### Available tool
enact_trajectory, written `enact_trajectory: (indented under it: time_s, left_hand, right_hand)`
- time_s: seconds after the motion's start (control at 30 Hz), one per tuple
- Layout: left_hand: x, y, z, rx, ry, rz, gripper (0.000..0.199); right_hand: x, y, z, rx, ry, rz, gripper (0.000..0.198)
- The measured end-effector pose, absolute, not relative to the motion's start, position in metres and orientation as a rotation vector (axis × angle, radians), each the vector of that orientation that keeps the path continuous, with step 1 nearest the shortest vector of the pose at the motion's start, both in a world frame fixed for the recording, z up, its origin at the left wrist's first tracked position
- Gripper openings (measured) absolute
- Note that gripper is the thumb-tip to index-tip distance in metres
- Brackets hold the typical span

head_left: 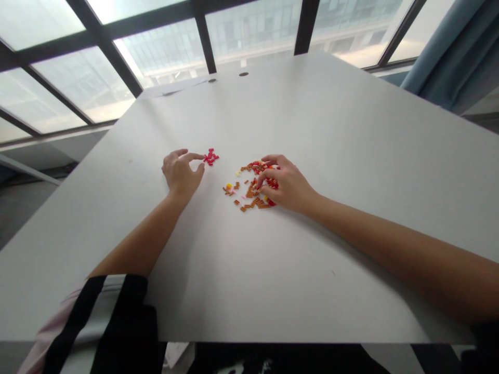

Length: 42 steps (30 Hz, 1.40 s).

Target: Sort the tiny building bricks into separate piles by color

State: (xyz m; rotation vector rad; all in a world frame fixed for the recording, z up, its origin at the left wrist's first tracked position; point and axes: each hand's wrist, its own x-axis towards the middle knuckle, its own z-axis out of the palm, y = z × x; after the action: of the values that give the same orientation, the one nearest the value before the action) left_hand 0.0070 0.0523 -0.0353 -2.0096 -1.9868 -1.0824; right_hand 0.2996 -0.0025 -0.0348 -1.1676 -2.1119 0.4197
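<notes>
On the white table [241,270] lie two groups of tiny toy building bricks. My left hand [181,174] rests at the smaller group, the red bricks [211,157]. Its index fingertip touches their left side, and the thumb stands apart from it. Over the right part of the larger, mixed group is my right hand [290,184], its index finger and thumb tips brought close together among the bricks. Whatever lies between them is too small to make out. Brown bricks [255,202] make up much of this group, with red, yellow and pink ones; the hand hides some.
Dark-framed windows [200,36] stand beyond the table's far edge. A blue curtain [452,57] hangs at the far right. Two round dark holes, one of them a cable hole [244,74], sit near the back edge.
</notes>
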Motion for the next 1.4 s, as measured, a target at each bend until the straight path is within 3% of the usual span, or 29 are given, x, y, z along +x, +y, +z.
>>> enact_trajectory:
  time_s: [0.17,0.5,1.1,1.4]
  left_hand:
    - [0.009,0.052,-0.037,-1.938,-1.959,-1.089,0.008]
    - [0.007,0.056,-0.045,-1.98,-1.854,-1.076,0.025]
    - [0.024,0.043,-0.034,-2.062,-1.813,-1.061,0.02]
    - [0.057,0.016,-0.024,-2.501,-1.354,-1.024,0.008]
  right_hand:
    - [0.3,-0.001,-0.036,-1.215,-2.097,0.4,0.012]
    - [0.3,-0.001,-0.038,-1.245,-2.021,0.372,0.017]
    - [0.298,-0.004,-0.032,-1.364,-2.081,0.369,0.007]
    - [0.301,0.001,-0.039,-1.073,-2.052,0.374,0.011]
